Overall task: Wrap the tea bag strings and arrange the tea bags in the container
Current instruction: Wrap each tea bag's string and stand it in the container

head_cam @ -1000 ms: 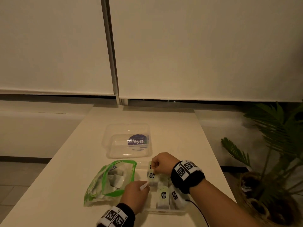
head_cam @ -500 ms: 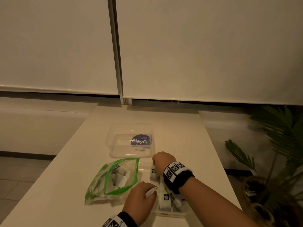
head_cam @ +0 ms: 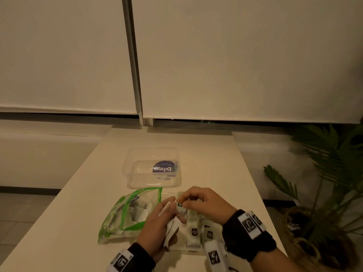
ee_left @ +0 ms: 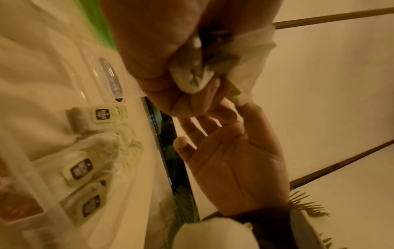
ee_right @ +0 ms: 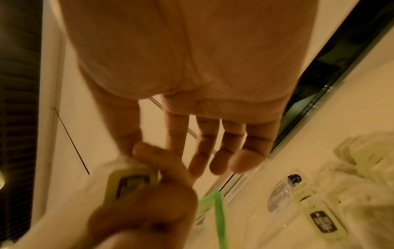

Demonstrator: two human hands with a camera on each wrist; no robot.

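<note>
Above the counter (head_cam: pixel 82 193), the left hand (head_cam: pixel 159 222) clutched a tea bag (head_cam: pixel 171 229) while the right hand (head_cam: pixel 204 203) pinched its tag (head_cam: pixel 179 204), other fingers loose.

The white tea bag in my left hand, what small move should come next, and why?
Probably wind the string around the white tea bag. The left hand grips it, the right hand pinches its pale paper tag, and wrapped bags already lie in the clear plastic container.

"clayg" on round purple sticker (head_cam: pixel 162 168) (clear lid (head_cam: pixel 137 165)); tag print unreadable.
</note>
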